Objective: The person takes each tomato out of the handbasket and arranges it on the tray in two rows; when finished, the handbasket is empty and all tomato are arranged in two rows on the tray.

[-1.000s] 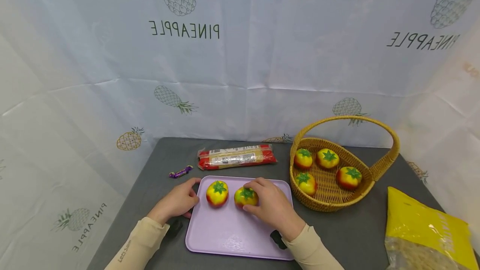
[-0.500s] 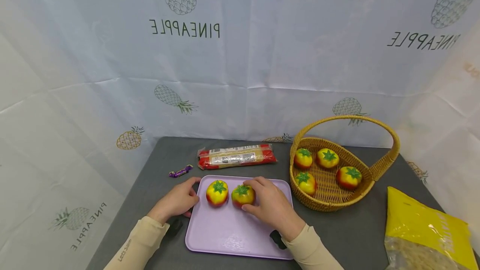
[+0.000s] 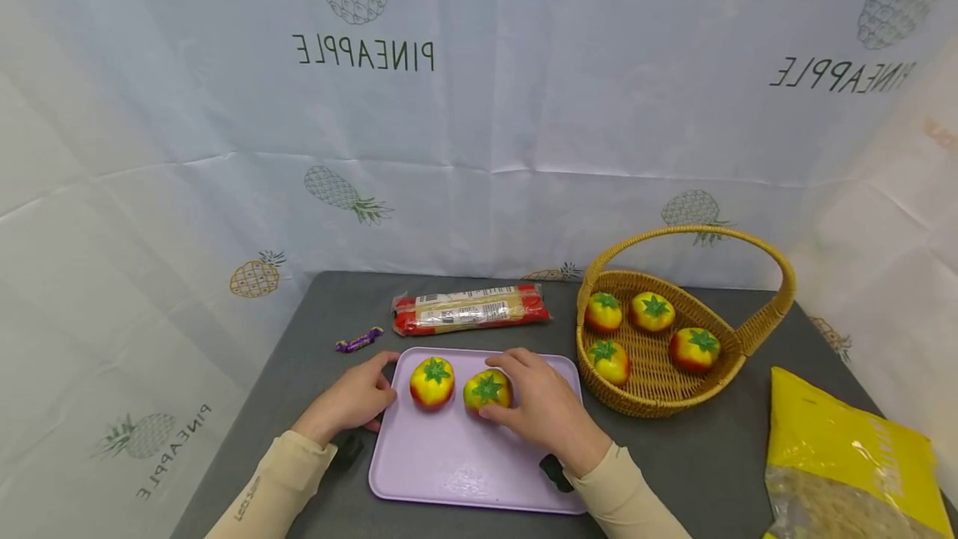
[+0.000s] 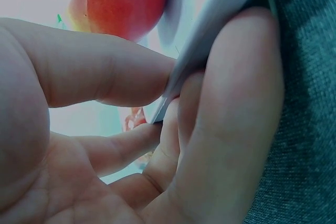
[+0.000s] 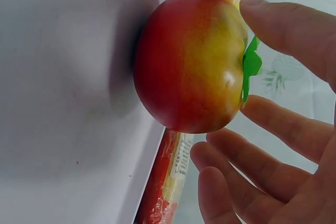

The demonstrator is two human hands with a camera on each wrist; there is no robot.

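On the lilac tray sit two yellow-and-red persimmon-like fruits with green star-shaped tops, the left fruit and the right fruit. My left hand pinches the tray's left rim; in the left wrist view the thumb lies on top and the fingers underneath. Around the right fruit, my right hand has its thumb and fingers spread. The right wrist view shows its relaxed fingertips right at the top of this fruit, not wrapped round it.
To the right stands a wicker basket with a tall handle and several similar fruits inside. Behind the tray lies a red-ended noodle packet, with a purple-wrapped candy to its left. A yellow pasta bag lies at the table's right side.
The right fruit has shifted slightly left toward the other fruit and rocked, its green top now facing more upward. My right hand stays beside it; the left hand keeps its grip on the rim.
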